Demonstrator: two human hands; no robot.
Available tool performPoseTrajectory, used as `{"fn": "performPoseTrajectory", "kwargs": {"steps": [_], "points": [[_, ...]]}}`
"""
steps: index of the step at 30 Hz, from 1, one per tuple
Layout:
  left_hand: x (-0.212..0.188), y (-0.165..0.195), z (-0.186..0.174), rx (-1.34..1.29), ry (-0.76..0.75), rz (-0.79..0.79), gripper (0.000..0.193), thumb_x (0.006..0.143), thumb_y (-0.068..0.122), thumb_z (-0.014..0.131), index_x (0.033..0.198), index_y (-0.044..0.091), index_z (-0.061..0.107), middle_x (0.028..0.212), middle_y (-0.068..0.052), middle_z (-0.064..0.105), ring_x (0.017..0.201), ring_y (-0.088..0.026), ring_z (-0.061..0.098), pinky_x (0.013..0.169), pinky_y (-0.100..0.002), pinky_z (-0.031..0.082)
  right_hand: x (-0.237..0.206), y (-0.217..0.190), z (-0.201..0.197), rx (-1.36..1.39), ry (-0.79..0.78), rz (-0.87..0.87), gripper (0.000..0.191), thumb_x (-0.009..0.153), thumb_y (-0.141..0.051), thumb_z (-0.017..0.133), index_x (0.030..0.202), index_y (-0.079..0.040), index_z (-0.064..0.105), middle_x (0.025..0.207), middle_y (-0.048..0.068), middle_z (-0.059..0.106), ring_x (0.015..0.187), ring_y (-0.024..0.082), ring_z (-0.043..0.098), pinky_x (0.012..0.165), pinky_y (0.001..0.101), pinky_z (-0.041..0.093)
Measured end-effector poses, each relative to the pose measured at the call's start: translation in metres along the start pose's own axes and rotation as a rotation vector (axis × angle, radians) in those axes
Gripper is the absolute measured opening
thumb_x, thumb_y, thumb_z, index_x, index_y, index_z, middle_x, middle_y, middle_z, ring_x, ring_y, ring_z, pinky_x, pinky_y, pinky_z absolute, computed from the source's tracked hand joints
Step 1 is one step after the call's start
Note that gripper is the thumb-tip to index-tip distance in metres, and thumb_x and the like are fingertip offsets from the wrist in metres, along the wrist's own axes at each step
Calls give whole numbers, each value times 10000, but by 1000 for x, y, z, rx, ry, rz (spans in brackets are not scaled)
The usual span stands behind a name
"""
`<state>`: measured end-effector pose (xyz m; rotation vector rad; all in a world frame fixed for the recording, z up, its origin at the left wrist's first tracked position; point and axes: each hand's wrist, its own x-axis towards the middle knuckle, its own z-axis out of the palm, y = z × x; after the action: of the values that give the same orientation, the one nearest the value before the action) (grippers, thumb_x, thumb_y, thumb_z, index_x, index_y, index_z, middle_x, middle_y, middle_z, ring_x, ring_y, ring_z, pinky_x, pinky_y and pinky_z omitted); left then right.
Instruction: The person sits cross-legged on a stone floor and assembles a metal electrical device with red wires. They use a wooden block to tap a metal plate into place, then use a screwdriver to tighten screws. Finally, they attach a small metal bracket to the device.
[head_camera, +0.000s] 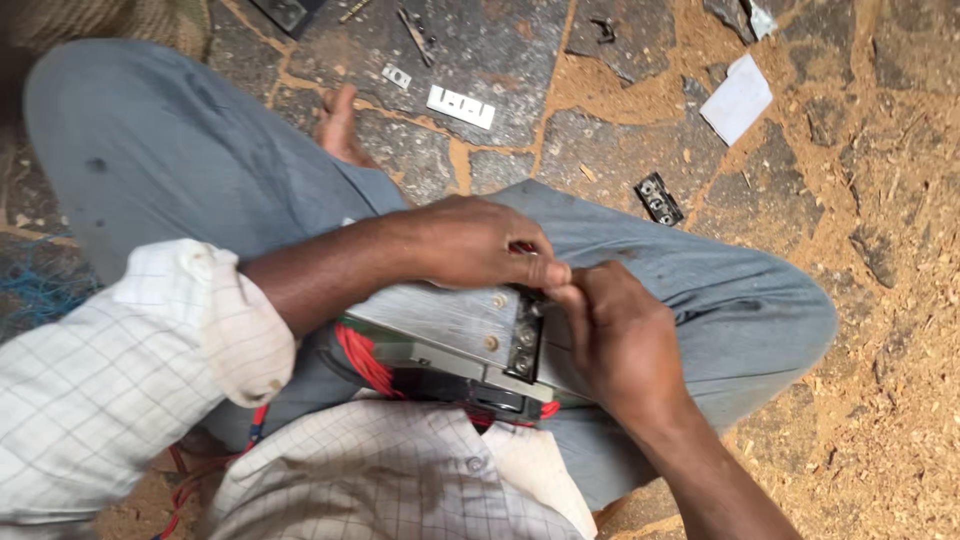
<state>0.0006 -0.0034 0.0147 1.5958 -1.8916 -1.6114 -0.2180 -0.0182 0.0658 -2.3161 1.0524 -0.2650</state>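
Fingertips of the left hand and right hand pinch together at the top edge of a metal plate (propped on the lap, likely for steadiness). Just below them sits a black terminal block; red wires coil underneath.

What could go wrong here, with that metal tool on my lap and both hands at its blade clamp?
1. Both hands, left hand and right hand, pinch at the black clamp; a finger might get cut.
2. The metal tool lies on the lap and may slide off.
3. A dropped small part could vanish in the sawdust.
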Motion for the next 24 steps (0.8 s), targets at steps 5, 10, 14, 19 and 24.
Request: {"fn": "performPoseTrajectory", "kwargs": {"steps": [5, 10, 14, 19, 24], "points": [[-6, -13, 7, 105, -36, 124, 595, 833, 650, 649, 1223, 206, 721, 1220, -102, 722, 1160, -288, 665, 967, -447, 507, -1, -7, -8, 51, -130, 179, 180, 993, -194, 666, 1021, -34, 741, 786, 153, 682, 630, 305, 642, 604, 420, 498], [-7, -11, 18, 251, 146, 229, 445, 819, 560, 741, 1150, 271, 812, 1314, -85, 650, 1197, -318, 600, 972, -505, 454, -10, -7, 2, 130, -22, 85, 179, 976, -159, 660, 1087, -34, 725, 863, 129, 695, 716, 271, 675, 645, 391, 517], [-9, -6, 17, 246, 28, 18, 324, 916, 477, 672, 1054, 217, 808, 1230, -41, 739, 1216, -242, 658, 1054, -444, 490, -9, -13, 2, -16, 5, 25, 162, 1009, -150, 638, 1118, -45, 697, 853, 134, 655, 716, 272, 654, 638, 389, 513], [-9, -5, 13, 151, 135, 142, 250, 868, 397, 702, 1008, 225, 816, 1269, -26, 696, 1177, -252, 634, 990, -461, 469, 2, -4, -40, 257, 26, 429, 204, 1100, -176, 595, 1134, -32, 736, 754, 160, 635, 642, 303, 564, 585, 429, 455], [-6, -13, 19, 123, 149, 126, 242, 858, 376, 701, 1016, 243, 826, 1301, -40, 685, 1159, -271, 626, 963, -479, 447, -14, 4, -28, 156, -275, 40, 205, 1001, -213, 600, 1088, -65, 711, 852, 78, 699, 747, 217, 689, 692, 358, 541]]}}
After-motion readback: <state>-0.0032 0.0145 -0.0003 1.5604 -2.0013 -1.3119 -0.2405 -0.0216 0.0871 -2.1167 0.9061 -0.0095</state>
